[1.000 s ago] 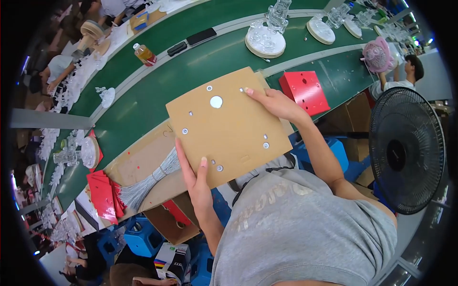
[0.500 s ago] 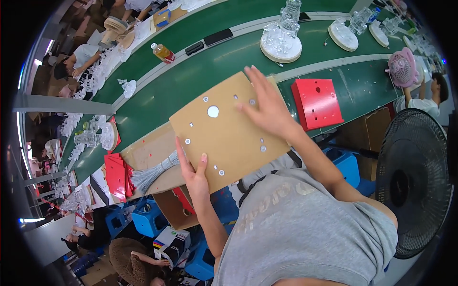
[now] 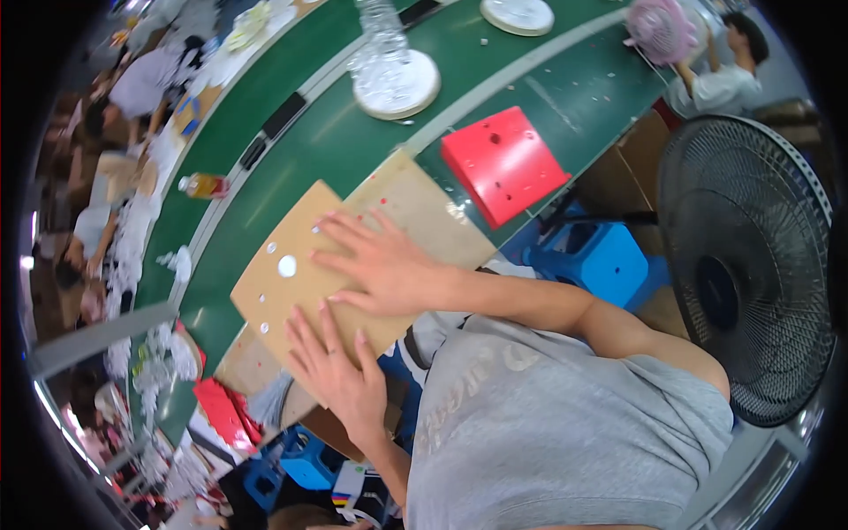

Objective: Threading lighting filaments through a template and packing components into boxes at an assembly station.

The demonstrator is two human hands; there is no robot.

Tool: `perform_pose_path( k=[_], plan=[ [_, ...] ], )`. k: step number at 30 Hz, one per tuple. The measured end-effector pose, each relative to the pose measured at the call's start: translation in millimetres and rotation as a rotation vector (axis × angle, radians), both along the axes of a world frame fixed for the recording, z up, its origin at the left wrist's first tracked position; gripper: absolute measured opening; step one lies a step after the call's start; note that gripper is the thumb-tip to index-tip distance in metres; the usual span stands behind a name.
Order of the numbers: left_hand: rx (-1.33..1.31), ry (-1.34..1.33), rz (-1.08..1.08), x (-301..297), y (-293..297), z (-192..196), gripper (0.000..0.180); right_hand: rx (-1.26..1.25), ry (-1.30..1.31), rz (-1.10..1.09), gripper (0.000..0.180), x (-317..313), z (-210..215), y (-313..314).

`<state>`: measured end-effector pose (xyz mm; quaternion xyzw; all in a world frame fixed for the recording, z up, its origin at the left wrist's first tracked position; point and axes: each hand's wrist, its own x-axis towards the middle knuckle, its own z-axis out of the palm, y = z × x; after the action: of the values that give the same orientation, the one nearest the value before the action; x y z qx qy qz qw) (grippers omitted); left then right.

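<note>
A flat tan board [image 3: 309,284] with one large round hole and several small metal-ringed holes lies at the bench edge, on a larger cardboard sheet [image 3: 428,199]. My right hand [image 3: 384,269] rests on its right part, palm down, fingers spread. Across the lower part lies my left hand [image 3: 340,380], its fingers stretched out toward the middle of the board. Neither hand is wrapped round anything. To the right of the board, a red box-like panel [image 3: 508,163] with a few holes sits on the green bench [image 3: 565,97].
Red flat pieces [image 3: 225,411] and a bundle of grey wires [image 3: 269,399] lie at the left. Clear glass-like assemblies on round white bases [image 3: 415,88] stand farther back, near a drink bottle [image 3: 205,185]. Blue stools [image 3: 601,265] and a large black fan [image 3: 751,265] are at the right.
The board has come down from a tilted, raised hold onto the cardboard. My left hand has moved from its edge onto its face, and the view has turned.
</note>
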<state>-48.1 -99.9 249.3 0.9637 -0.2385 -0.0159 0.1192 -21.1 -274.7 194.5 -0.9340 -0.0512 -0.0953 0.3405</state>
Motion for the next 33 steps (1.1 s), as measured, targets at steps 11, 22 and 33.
perform_pose_path(
  k=[11,22,33],
  plan=[
    [0.057,-0.02,0.069,10.0,-3.8,-0.5,0.053,0.695,0.192,-0.692,0.014,-17.0,-105.5,-110.9],
    [0.159,0.024,0.081,17.2,1.3,15.3,0.057,-0.239,0.635,-0.76,0.091,-72.1,-211.2,-148.5],
    [0.08,0.124,-0.157,35.8,44.4,22.6,0.091,-0.421,0.561,-0.978,0.034,-67.2,-60.3,-172.1]
  ],
)
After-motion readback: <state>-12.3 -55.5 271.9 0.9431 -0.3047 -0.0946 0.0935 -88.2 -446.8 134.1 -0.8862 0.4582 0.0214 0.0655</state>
